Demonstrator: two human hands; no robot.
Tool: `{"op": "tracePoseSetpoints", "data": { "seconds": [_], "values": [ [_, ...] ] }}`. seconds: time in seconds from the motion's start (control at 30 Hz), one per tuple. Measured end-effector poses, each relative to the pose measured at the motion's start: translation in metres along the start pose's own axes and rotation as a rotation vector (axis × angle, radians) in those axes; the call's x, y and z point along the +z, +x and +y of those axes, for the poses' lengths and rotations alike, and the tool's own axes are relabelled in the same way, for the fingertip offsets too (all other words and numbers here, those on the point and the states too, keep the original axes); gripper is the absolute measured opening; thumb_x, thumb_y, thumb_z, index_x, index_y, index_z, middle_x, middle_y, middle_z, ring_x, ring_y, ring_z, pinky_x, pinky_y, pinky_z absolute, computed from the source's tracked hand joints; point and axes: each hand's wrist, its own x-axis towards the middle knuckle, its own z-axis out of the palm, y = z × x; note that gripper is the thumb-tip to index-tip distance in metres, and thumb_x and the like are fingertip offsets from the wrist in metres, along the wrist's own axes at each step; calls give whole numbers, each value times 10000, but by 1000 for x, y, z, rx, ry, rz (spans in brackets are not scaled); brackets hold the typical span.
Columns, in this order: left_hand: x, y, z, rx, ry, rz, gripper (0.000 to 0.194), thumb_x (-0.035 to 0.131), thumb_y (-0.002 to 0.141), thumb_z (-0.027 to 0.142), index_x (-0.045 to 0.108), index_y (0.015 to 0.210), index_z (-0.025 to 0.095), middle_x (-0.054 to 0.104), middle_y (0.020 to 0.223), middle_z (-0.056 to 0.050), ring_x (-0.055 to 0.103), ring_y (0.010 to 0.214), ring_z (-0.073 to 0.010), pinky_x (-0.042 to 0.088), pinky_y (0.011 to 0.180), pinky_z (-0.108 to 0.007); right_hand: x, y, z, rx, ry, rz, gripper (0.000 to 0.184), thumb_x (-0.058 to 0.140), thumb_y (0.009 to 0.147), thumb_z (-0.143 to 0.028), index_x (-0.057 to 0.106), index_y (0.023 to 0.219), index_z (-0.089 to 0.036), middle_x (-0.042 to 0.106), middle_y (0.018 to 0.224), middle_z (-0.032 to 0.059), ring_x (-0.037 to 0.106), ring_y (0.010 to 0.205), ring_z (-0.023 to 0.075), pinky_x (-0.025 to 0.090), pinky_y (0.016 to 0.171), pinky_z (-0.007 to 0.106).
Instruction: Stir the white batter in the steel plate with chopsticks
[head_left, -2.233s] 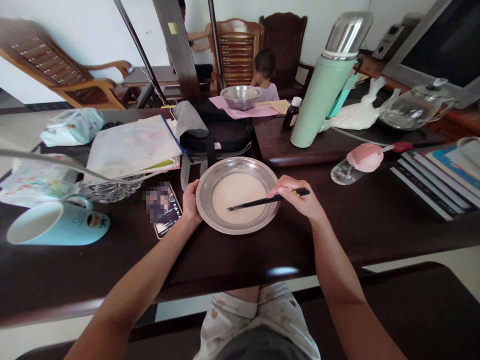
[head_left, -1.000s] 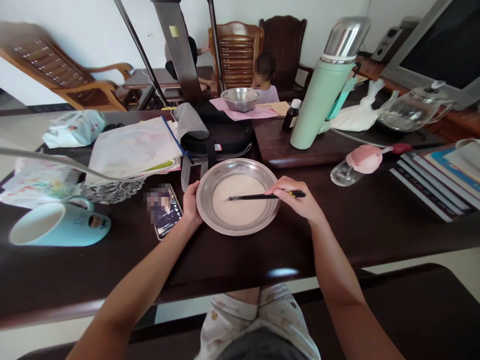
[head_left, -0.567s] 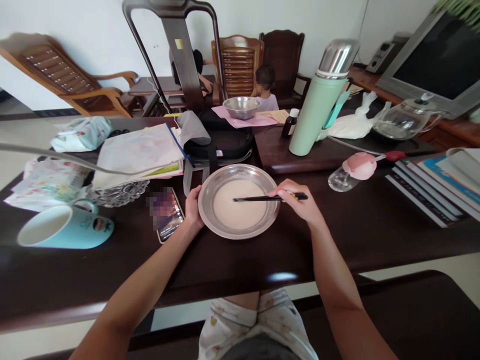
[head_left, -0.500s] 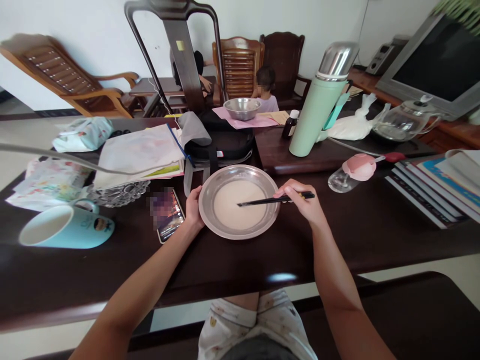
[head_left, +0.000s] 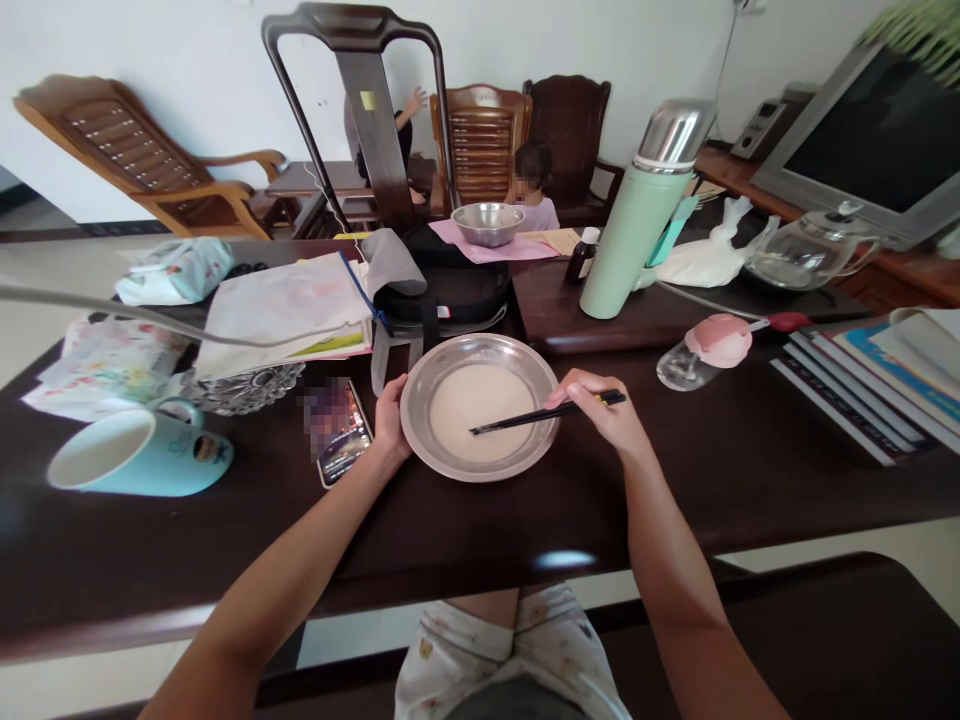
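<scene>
A wide metal bowl (head_left: 480,472) rests on the dark wooden table in front of me, holding a pale, milky liquid (head_left: 472,395). My left hand (head_left: 391,418) grips the bowl's left rim. Held together in my right hand (head_left: 600,408) are dark chopsticks (head_left: 525,418), slanting over the right rim with their tips in the liquid. Just left of my left hand lies a phone (head_left: 346,440) with its screen lit. A pink-lidded clear bottle (head_left: 709,350) is to the right, beyond my right hand.
A light-blue mug (head_left: 142,455) lies at left, near papers (head_left: 285,305) and a glass dish (head_left: 247,388). Behind the bowl are a black bag (head_left: 450,290), a smaller metal bowl (head_left: 487,225) and a green thermos (head_left: 634,230). Books (head_left: 847,390) are stacked right. Two people sit beyond the table.
The chopstick tips have moved slightly left and toward me within the liquid. My left hand stays on the rim. A person in the background has raised a hand.
</scene>
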Motion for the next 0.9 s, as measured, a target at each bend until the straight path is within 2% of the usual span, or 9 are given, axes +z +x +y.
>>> {"op": "tracePoseSetpoints", "data": {
  "seconds": [0.1, 0.2, 0.3, 0.37, 0.47, 0.57, 0.7, 0.8, 0.9],
  "values": [
    [-1, 1, 0, 12, 6, 2, 204, 641, 901, 293, 719, 734, 204, 722, 610, -58, 824, 834, -347, 689, 834, -454, 4, 2, 0, -39, -69, -48, 488, 666, 1028, -679, 898, 889, -272, 856, 891, 71, 777, 865, 232, 624, 829, 381],
    [-1, 1, 0, 14, 6, 7, 182, 653, 887, 282, 711, 732, 207, 702, 583, -46, 821, 820, -346, 688, 840, -459, 2, 3, 1, -42, -103, 30, 481, 675, 1021, -683, 896, 888, -277, 857, 895, 69, 773, 884, 235, 623, 845, 387],
    [0, 0, 0, 15, -3, 8, 188, 643, 893, 276, 715, 737, 201, 706, 592, -47, 819, 807, -338, 688, 837, -450, -1, 1, 1, 1, -33, 78, 507, 654, 1036, -677, 880, 853, -261, 829, 815, 56, 777, 810, 222, 627, 806, 369],
    [1, -1, 0, 14, -9, 11, 208, 620, 908, 275, 721, 744, 196, 727, 620, -56, 822, 819, -334, 688, 831, -440, 0, 1, 1, 18, 16, 31, 527, 644, 1039, -682, 875, 840, -253, 816, 781, 52, 773, 761, 217, 630, 777, 365],
    [1, -1, 1, 5, -19, 9, 185, 626, 894, 269, 724, 756, 195, 748, 649, -65, 826, 837, -340, 690, 823, -438, 4, 2, 1, -14, -23, -39, 541, 651, 1022, -707, 881, 829, -256, 839, 835, 70, 780, 829, 235, 631, 807, 383],
    [0, -1, 1, 0, -21, -11, 132, 661, 858, 267, 729, 772, 194, 770, 682, -72, 828, 849, -355, 693, 812, -448, 4, 3, 2, -35, -101, 18, 538, 664, 1004, -726, 886, 838, -265, 848, 882, 78, 767, 866, 237, 626, 819, 388],
    [0, -1, 1, -7, -38, -26, 119, 664, 849, 272, 734, 800, 188, 799, 736, -80, 828, 851, -356, 695, 811, -457, -1, 2, 2, 28, -35, 98, 561, 656, 1003, -734, 861, 819, -246, 805, 769, 62, 762, 761, 223, 621, 721, 354],
    [1, -3, 1, -35, -74, -38, 98, 684, 825, 274, 736, 833, 192, 823, 792, -79, 830, 848, -352, 696, 811, -456, 0, 2, 2, 42, 12, 54, 568, 659, 1000, -736, 849, 799, -239, 801, 754, 58, 768, 732, 219, 634, 726, 354],
    [2, -4, 1, -49, -98, -41, 106, 687, 812, 265, 742, 864, 191, 826, 799, -75, 831, 830, -346, 695, 800, -453, 2, 4, 2, -9, -70, 5, 557, 674, 998, -722, 860, 789, -241, 836, 856, 78, 789, 840, 229, 635, 801, 363]
  ]
}}
